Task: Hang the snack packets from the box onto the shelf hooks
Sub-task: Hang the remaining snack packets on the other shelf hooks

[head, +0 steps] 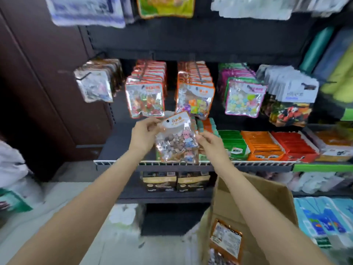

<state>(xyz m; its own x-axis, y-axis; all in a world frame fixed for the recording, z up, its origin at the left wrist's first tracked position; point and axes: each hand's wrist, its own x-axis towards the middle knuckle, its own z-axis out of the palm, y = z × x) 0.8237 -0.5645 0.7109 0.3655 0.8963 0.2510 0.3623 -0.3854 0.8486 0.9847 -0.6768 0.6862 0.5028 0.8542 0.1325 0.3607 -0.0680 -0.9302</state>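
I hold one clear snack packet (176,137) with an orange-edged white header in front of the shelf, below the hanging rows. My left hand (144,135) pinches its upper left corner. My right hand (210,143) grips its right edge. The hang hole at the top left of the header is free. A cardboard box (267,194) stands open at the lower right with more packets (226,240) inside. Rows of packets hang on the shelf hooks: brown ones (95,83) at the left, two orange rows (146,96) in the middle.
Further hanging rows of green-pink packets (243,96) and white-headed packets (294,96) fill the right. A wire-edged shelf (118,163) below holds green, orange and red boxes (263,144). A dark cabinet (47,73) stands at the left. Goods lie on the floor.
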